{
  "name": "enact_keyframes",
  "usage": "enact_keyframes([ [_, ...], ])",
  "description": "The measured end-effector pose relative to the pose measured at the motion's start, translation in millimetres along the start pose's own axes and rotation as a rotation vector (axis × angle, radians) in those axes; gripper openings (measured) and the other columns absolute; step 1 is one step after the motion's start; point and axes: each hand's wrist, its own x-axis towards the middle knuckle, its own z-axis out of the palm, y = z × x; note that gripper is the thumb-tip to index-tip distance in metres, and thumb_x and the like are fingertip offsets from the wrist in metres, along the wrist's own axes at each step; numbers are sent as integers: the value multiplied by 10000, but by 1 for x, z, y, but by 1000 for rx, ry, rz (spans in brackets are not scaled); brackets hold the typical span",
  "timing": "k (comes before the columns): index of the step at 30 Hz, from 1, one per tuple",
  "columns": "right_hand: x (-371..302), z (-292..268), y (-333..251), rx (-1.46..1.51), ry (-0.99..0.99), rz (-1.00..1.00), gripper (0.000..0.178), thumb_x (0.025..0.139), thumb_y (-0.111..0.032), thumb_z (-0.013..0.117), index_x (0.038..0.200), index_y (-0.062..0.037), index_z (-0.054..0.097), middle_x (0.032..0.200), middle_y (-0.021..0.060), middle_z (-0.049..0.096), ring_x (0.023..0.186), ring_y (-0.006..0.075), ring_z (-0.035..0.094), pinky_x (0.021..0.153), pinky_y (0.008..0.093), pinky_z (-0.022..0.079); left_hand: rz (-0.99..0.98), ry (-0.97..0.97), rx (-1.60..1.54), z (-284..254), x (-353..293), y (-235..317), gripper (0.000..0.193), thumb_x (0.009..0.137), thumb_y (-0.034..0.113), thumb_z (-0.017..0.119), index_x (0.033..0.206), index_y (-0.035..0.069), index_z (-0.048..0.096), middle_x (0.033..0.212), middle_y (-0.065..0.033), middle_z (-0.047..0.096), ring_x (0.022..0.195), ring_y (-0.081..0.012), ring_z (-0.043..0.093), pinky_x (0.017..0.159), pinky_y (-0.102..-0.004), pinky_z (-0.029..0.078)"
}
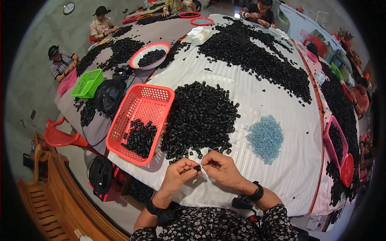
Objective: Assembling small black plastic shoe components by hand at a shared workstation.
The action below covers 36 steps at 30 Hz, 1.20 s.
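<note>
Nearest to me, low in the view: left hand (176, 176) pinching a small black piece (197, 168) between thumb and forefinger, almost no gap. Right hand (220, 168) bunched just beside it; I cannot tell how tightly those fingertips close, or on what. The piece sits above the cloth (287, 180), just short of the near black pile (201, 120). My worry: fingers hide most of it, so a poor alignment could go unnoticed, and an off-centre push from the right might pop it out of that thin pinch. Dropped forward, it would probably be lost among lookalikes. Left of the pile, a red basket (144, 107) holds more black pieces; a careless forearm could nudge its rim and mix the two lots. To the right, clear bluish bits (265, 138) lie loose, easily scattered by a sleeve. Farther off, a larger black heap (249, 52) and a co-worker (261, 14).
</note>
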Motion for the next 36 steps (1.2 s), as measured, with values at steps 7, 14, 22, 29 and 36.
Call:
enact_keyframes([
  [7, -8, 0, 1, -180, -68, -2, 53, 817, -26, 554, 866, -21, 574, 783, -30, 508, 671, 21, 447, 579, 185, 373, -4, -18, 261, -3, -12, -3, 142, 821, 24, 632, 953, -18, 600, 864, -59, 641, 770, -112, 618, 715, -232, 497],
  [14, -11, 3, 6, -159, -58, 47, 69, 818, -60, 561, 865, -11, 547, 772, 19, 501, 660, 66, 455, 579, 220, 384, -6, 25, 116, -1, -11, -7, 133, 828, 28, 628, 947, -5, 579, 853, -30, 619, 753, -57, 566, 689, -197, 463],
  [22, -8, 6, 7, -157, -26, -45, 79, 852, -68, 567, 904, -17, 536, 805, 41, 491, 668, 92, 460, 581, 245, 393, -39, 64, 90, -3, -13, -15, 138, 825, 30, 632, 944, -2, 570, 830, -4, 599, 707, -29, 524, 635, -166, 419],
  [29, -10, 18, 11, -344, 13, -211, 85, 857, -57, 556, 912, -6, 517, 819, 76, 490, 672, 146, 494, 585, 277, 415, -30, 70, 23, 1, -13, -19, 162, 817, 8, 623, 972, -2, 579, 815, -6, 607, 688, -24, 533, 599, -155, 424],
  [36, -12, 19, 15, -363, 26, -250, 91, 856, -46, 551, 927, 2, 519, 819, 81, 491, 681, 156, 514, 587, 282, 430, -74, 56, -249, -1, -13, -28, 161, 833, -21, 589, 992, -7, 572, 876, -44, 620, 752, -69, 568, 696, -192, 465],
])
